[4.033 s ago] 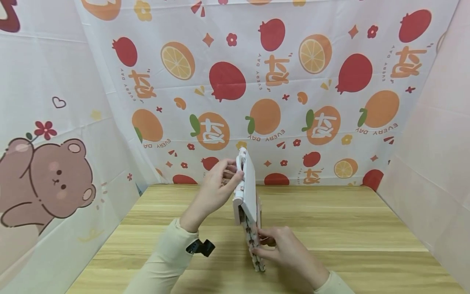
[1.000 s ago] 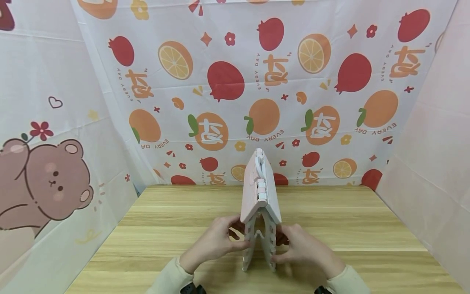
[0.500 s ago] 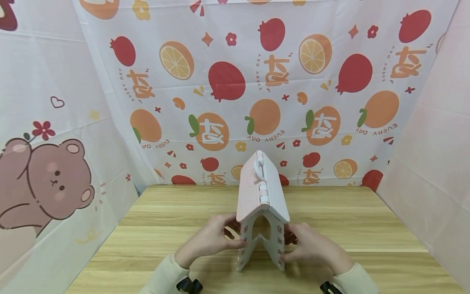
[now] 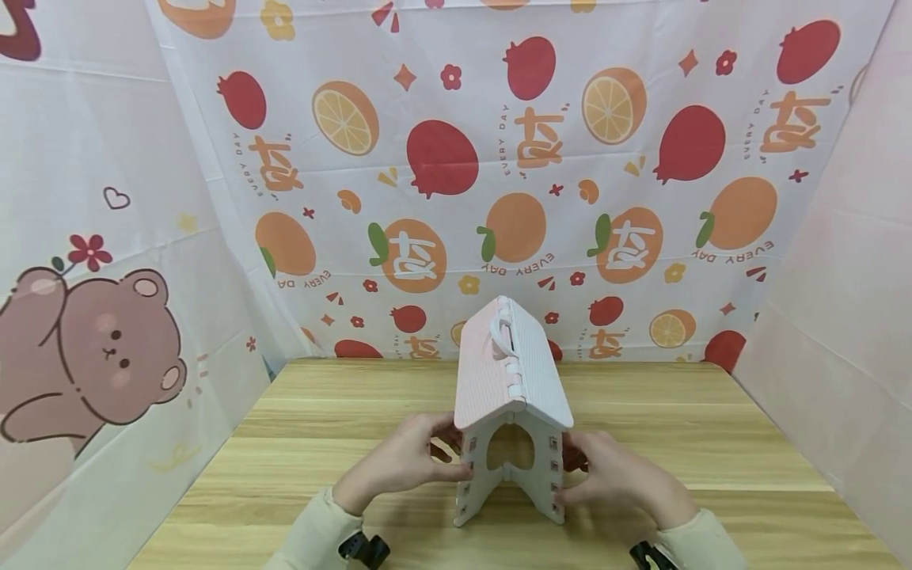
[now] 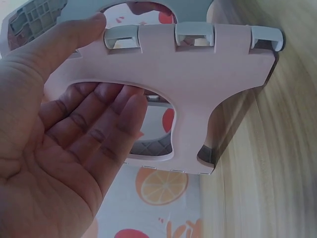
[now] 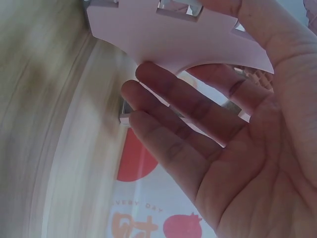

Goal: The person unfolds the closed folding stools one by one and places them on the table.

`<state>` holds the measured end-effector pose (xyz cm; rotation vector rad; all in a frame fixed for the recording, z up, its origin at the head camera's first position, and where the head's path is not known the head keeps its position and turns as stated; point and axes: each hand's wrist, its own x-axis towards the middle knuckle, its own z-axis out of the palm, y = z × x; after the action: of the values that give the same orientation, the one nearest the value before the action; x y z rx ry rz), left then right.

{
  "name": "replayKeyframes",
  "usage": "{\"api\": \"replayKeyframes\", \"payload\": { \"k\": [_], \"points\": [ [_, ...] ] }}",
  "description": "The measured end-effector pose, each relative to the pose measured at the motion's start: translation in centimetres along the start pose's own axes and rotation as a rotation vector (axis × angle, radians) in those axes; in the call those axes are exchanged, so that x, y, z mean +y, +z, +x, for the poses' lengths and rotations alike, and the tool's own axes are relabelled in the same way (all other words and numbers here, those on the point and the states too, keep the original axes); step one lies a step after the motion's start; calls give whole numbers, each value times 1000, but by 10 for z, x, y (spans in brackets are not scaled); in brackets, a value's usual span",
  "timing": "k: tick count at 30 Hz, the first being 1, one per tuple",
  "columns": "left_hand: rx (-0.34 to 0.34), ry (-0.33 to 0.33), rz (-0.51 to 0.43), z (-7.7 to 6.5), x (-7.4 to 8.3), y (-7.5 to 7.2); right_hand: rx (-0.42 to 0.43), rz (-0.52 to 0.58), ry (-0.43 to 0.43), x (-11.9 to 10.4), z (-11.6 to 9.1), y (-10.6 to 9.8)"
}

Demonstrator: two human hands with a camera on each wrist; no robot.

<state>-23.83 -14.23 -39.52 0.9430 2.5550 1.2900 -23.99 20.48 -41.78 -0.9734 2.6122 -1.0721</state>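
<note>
Head view: the toy house (image 4: pixel 514 402) is held from both sides, its left wall being pinched by the left hand (image 4: pixel 408 457) and its right wall by the right hand (image 4: pixel 621 473). In both cases the thumb is laid at the near wall edge, and the fingers are placed along the outer side. In the left wrist view, the left thumb (image 5: pixel 64 42) is set beside a grey clip (image 5: pixel 122 37) on the edge of a pink panel (image 5: pixel 228 64), and the fingers are bent at the panel's opening. In the right wrist view, the right-hand fingers are loosely bent and spaced apart below the panel edge; whether contact is made by every fingertip cannot be determined. The toy house is positioned upright on the wooden table (image 4: pixel 306 443), with its two walls spread apart and its open end turned toward the head camera. A pale panel with a rounded opening is seen between the walls. The walls are covered by a pitched roof, pink on the left slope and white on the right, and a white handle (image 4: pixel 501 340) is fitted at the ridge. Cream sleeves (image 4: pixel 317 532) are worn on both arms, and a black device (image 4: pixel 364 549) is carried at each wrist. The table is backed by a fruit-printed cloth (image 4: pixel 527 182), and a bear-printed cloth (image 4: pixel 117 364) is hung at the left.
</note>
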Motion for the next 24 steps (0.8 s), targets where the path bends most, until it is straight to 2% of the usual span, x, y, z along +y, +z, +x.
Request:
{"api": "replayKeyframes", "payload": {
  "k": [14, 20, 24],
  "points": [
    [-22, 7, -2, -1, -3, -6, -9, -15, 37, 5, -4, -5],
    [-25, 0, -5, -1, -1, -6, -23, 8, 36, 1, -5, -4],
    [-22, -9, 7, -2, 0, -5, -33, 6, 65, -3, -6, -4]
  ]
}}
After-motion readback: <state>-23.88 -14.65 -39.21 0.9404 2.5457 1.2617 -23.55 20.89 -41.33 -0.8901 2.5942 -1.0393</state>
